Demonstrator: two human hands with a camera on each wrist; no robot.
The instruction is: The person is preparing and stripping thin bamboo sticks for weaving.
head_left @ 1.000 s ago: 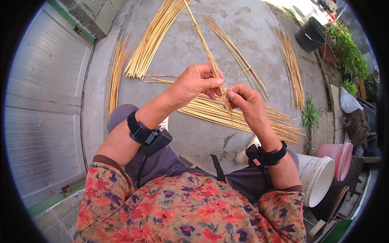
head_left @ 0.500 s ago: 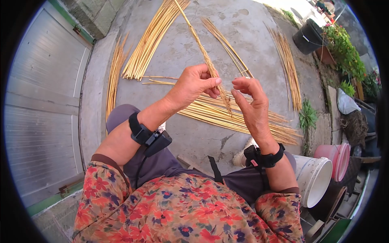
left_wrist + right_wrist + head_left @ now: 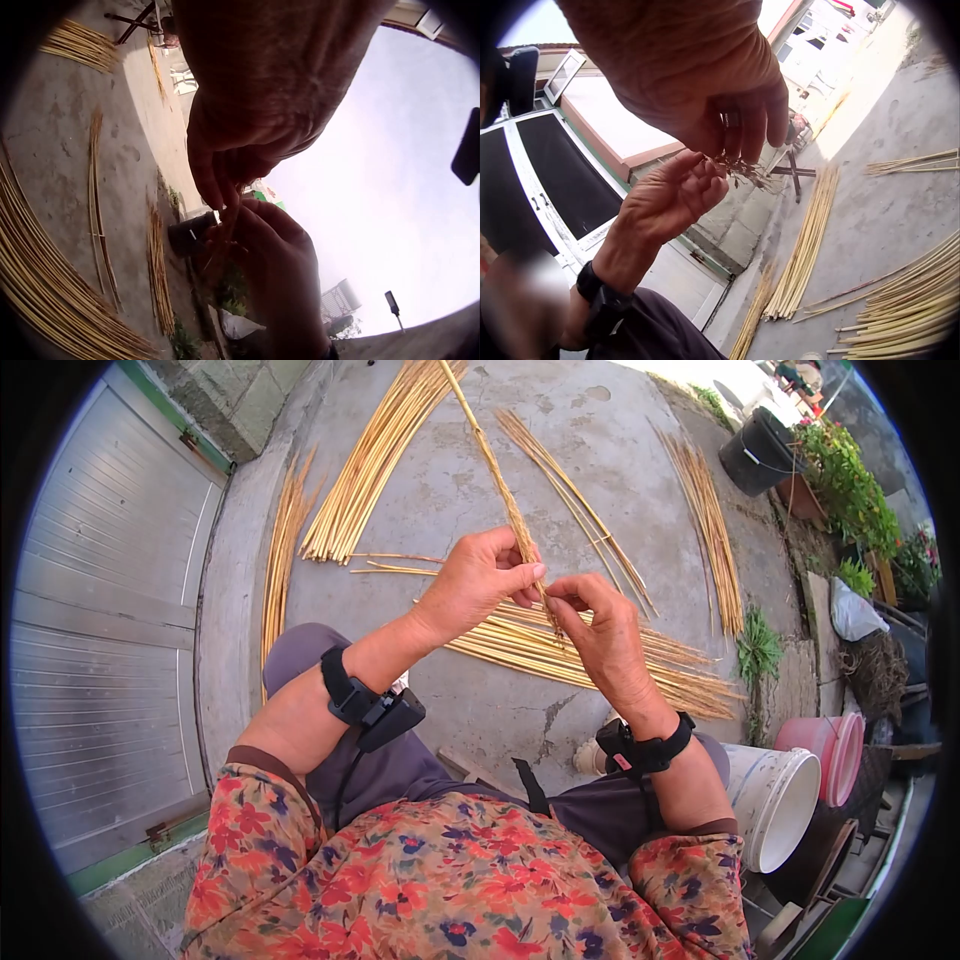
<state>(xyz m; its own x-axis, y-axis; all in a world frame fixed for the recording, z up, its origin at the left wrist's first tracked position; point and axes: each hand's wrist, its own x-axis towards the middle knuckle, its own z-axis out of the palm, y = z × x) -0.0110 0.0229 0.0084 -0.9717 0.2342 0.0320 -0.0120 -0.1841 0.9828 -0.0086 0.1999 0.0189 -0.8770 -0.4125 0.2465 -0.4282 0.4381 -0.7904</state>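
Two hands work a dry stalk above bundles laid on grey concrete.
The left hand grips the stalk, which points towards 12 o'clock; the right hand pinches near its frayed lower end. A long bundle lies below them, a thick bundle at 11 o'clock, a thin bundle at 10, a few loose stalks at 1 and a slim bundle at 2. A white bucket sits at 4.

Free room — concrete between stalk bundles
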